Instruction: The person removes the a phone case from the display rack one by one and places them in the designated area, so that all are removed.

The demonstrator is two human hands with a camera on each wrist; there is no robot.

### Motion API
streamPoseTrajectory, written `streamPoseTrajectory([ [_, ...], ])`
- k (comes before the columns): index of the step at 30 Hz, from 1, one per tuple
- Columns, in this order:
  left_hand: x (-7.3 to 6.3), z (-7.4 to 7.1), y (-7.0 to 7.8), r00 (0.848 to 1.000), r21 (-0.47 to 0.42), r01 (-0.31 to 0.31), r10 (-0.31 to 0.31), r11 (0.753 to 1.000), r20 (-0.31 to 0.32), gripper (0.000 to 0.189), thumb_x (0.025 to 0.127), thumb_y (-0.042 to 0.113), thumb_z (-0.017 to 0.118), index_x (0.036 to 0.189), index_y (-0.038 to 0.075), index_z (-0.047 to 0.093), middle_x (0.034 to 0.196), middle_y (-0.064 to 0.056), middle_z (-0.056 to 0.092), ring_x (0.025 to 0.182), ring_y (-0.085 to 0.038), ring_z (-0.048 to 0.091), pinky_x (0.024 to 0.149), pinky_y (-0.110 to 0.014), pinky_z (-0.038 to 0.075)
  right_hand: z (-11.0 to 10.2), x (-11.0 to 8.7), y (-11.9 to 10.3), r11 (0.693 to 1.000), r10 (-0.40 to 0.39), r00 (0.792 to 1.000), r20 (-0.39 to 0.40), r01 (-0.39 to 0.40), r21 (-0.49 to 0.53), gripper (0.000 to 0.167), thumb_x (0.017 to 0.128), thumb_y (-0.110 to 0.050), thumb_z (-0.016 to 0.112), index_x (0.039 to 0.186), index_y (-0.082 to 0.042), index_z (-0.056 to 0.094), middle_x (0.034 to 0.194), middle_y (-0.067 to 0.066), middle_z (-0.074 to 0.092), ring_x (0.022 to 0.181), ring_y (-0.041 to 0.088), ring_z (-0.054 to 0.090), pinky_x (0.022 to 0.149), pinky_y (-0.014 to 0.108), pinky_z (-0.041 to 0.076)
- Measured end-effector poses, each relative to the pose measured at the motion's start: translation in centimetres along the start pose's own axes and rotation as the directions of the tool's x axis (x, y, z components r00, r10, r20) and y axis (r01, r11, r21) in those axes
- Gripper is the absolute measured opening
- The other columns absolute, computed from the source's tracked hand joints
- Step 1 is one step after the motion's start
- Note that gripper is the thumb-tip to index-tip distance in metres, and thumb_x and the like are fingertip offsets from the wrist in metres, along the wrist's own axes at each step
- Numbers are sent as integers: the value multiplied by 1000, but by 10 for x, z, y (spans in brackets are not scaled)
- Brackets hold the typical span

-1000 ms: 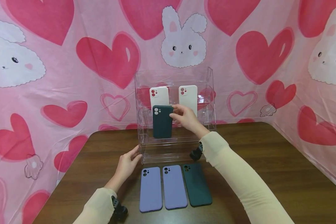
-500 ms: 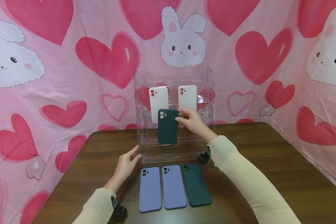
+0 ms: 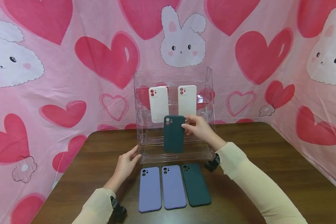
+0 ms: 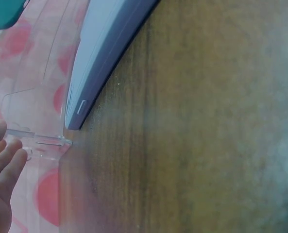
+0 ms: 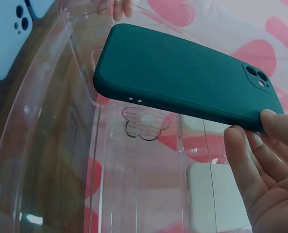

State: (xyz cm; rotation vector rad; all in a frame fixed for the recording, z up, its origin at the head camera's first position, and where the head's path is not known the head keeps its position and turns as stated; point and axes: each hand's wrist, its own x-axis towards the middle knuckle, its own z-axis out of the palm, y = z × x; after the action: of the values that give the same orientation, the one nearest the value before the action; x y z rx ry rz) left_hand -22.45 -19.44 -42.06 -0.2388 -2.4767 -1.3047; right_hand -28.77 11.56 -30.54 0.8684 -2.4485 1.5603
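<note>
In the head view my right hand [image 3: 200,129] pinches a dark green phone case [image 3: 173,135] by its upper right edge. The case is upright in front of the lower tiers of a clear plastic display stand [image 3: 175,158]. The right wrist view shows thumb and fingers on the camera-hole end of this green case [image 5: 182,75]. At the stand's lower left corner, my left hand [image 3: 126,163] holds the clear edge between thumb and fingers. Two white phone cases, a left one [image 3: 158,104] and a right one [image 3: 187,99], lean on a higher tier.
On the wooden table [image 3: 254,161], before the stand, lie a left purple phone case [image 3: 150,189], a second purple case [image 3: 174,188] and another green case [image 3: 196,186]. A pink cloth [image 3: 100,18] with hearts and rabbits hangs behind.
My right hand has brought the green case down and to the right, away from the left white case, which now shows more fully. The left hand stays at the stand's corner.
</note>
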Motion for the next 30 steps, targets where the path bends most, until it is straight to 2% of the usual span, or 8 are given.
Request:
streamPoseTrajectory([
  [4,0,0,0,1000,8,9,-9,1000,-3,49,85,6,66,132,5,50,120,-14,57,101,-24,60,81,-36,50,-4,-9,2,1000,2,1000,13,-2,-13,35,87,-5,62,120,7,55,79,13,64,67,29,61,62,39,55],
  [10,0,2,-1,999,34,-27,28,999,-29,47,84,5,66,129,3,53,114,-18,60,96,-27,62,78,-38,51,-11,-27,10,998,53,998,35,-52,-37,44,88,-8,61,126,10,47,78,10,62,66,26,62,65,34,55],
  [14,1,2,-1,999,31,-39,40,999,-36,47,84,4,67,128,3,54,112,-18,61,95,-27,63,78,-38,51,-16,-36,15,996,84,995,51,-83,-38,48,89,-9,61,128,13,44,79,11,63,67,29,63,67,40,55],
  [24,2,1,-1,1000,18,-3,3,1000,1,48,85,7,65,131,5,51,119,-15,58,99,-25,61,81,-37,50,-28,-56,25,992,117,990,80,-114,-44,48,89,-9,61,127,15,44,85,13,64,66,25,63,65,40,55],
  [30,2,0,0,1000,18,1,-1,1000,7,48,85,6,65,131,4,51,119,-16,58,99,-25,61,81,-37,50,-37,-68,32,989,150,984,94,-149,-11,50,89,-9,61,127,16,42,88,15,64,70,36,62,66,40,55],
])
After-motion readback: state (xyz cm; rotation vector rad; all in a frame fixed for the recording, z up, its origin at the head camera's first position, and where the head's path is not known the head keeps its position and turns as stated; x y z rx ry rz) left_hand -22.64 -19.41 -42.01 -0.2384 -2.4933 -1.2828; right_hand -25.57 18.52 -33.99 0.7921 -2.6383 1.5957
